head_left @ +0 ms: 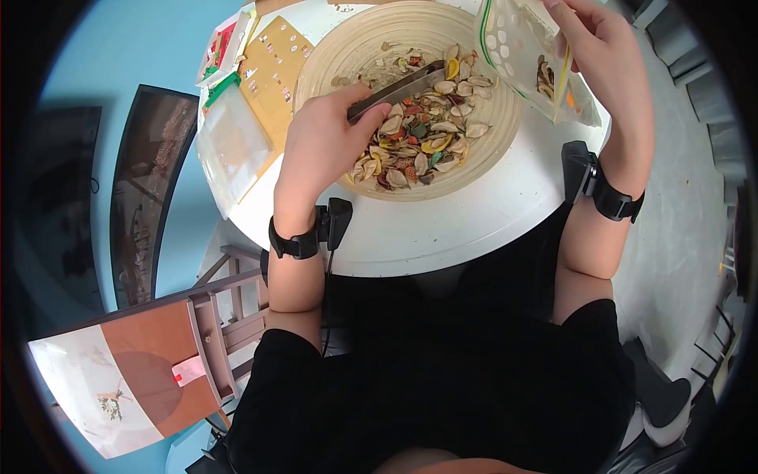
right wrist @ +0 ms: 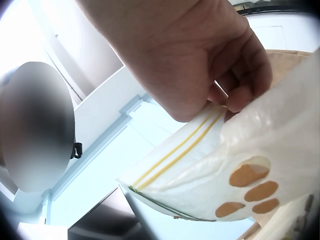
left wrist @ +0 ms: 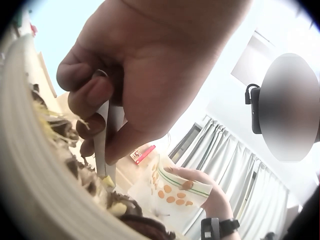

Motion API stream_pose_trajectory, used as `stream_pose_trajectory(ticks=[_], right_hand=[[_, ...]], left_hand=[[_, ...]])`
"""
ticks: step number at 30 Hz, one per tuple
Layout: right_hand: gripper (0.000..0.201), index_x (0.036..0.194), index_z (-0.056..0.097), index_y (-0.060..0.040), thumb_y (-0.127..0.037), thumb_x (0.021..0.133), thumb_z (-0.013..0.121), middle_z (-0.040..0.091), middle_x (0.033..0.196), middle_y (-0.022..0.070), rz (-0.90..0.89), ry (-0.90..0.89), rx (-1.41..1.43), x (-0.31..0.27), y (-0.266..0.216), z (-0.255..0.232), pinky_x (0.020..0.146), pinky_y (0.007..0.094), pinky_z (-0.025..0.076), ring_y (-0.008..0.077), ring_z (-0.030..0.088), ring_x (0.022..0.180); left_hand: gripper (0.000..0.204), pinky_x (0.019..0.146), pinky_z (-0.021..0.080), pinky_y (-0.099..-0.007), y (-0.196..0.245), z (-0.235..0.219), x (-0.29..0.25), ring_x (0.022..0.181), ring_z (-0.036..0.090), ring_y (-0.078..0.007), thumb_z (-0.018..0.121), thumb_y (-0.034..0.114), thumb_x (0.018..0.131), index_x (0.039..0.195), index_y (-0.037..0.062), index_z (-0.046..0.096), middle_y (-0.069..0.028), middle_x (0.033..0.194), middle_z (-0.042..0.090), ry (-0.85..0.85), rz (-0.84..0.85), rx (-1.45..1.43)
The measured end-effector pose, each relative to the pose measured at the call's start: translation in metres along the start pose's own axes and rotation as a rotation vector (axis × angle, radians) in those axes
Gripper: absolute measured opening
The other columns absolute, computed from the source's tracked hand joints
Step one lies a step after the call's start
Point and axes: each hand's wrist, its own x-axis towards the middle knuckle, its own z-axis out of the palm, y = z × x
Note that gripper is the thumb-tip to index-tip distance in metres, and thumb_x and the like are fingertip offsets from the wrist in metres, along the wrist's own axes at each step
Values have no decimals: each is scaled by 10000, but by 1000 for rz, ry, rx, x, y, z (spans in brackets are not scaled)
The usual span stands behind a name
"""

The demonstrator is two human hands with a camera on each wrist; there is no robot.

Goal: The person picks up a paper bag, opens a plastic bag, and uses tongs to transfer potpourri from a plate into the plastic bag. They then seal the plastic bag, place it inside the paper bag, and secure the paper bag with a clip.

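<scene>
My left hand (head_left: 324,138) grips metal tongs (head_left: 399,87) over a round bamboo tray (head_left: 503,146). Dried petals, pods and leaves (head_left: 418,142) are heaped inside it, brown with bits of green, orange and yellow. The tong tips reach a yellow piece (head_left: 452,68) at the heap's far side; in the left wrist view the tongs (left wrist: 101,142) point down into the pieces. To the right, my right hand (head_left: 612,59) pinches the rim of a zip bag (head_left: 513,51) with pale oval spots, its mouth spread toward the tray. Some dried pieces (head_left: 545,77) show inside the bag.
On the white table (head_left: 426,245), left of the tray, lie a tan sheet with small pictures (head_left: 272,67), a clear plastic bag (head_left: 233,134) and a small red and white box (head_left: 221,51). A wooden chair frame (head_left: 229,324) stands low on the left.
</scene>
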Motion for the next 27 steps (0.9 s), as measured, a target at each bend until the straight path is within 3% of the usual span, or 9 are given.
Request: stream_pose_trajectory(ticks=[2, 5, 9, 15, 17, 19, 22, 27], right_hand=[[292, 926, 726, 82, -172, 1005, 605, 626, 661, 20, -2, 2, -5, 0, -1, -1, 534, 272, 416, 77, 544, 602], [297, 921, 724, 83, -176, 1003, 603, 623, 658, 20, 19, -23, -34, 0, -4, -4, 530, 273, 414, 76, 542, 598], [301, 924, 721, 81, -183, 1002, 600, 611, 638, 22, -54, 58, -53, -3, -1, 7, 513, 281, 406, 79, 532, 574], [293, 958, 719, 74, -191, 1000, 601, 601, 626, 27, 50, -24, -92, -4, -13, 7, 502, 290, 400, 86, 526, 556], [293, 973, 721, 70, -196, 999, 601, 603, 633, 28, 135, -98, -69, 2, -11, 8, 508, 291, 403, 89, 530, 561], [296, 981, 727, 65, -200, 1003, 598, 609, 644, 21, -9, 10, -101, -5, -9, 14, 516, 282, 412, 86, 538, 571], [302, 997, 736, 60, -207, 1009, 596, 620, 665, 10, 13, 15, -17, 0, 2, 6, 529, 266, 427, 78, 551, 591], [305, 999, 740, 60, -207, 1017, 595, 628, 683, -2, 40, 12, 24, 3, 2, -5, 534, 247, 436, 68, 559, 597]], left_hand=[[285, 588, 481, -400, 1, -2, 0, 597, 620, -333, 730, 319, 923, 1012, 48, 749, -172, 676, 650, -10, -19, -31], [269, 545, 430, -331, -8, -3, 0, 532, 545, -217, 741, 281, 931, 992, 19, 738, -111, 621, 610, 70, 29, -159], [232, 530, 332, -227, 5, -27, -7, 609, 426, -29, 745, 197, 958, 969, -33, 715, 24, 658, 570, 48, -2, -380], [219, 554, 349, -222, 33, -26, -15, 639, 444, -25, 754, 184, 955, 998, -26, 711, 42, 689, 578, 135, 106, -640], [233, 558, 349, -219, 37, -19, -15, 643, 446, -23, 760, 200, 953, 1007, -21, 709, 46, 692, 574, 118, 79, -593], [252, 559, 347, -214, 35, -16, -13, 643, 444, -22, 773, 228, 945, 1001, -9, 706, 51, 685, 564, 126, 63, -552], [258, 555, 343, -216, 22, -19, -7, 639, 438, -22, 767, 248, 952, 987, -1, 706, 59, 686, 554, 195, 24, -566], [358, 588, 446, -290, 14, -14, -1, 615, 583, -137, 765, 313, 927, 1026, -26, 700, -82, 674, 644, 60, -70, -209]])
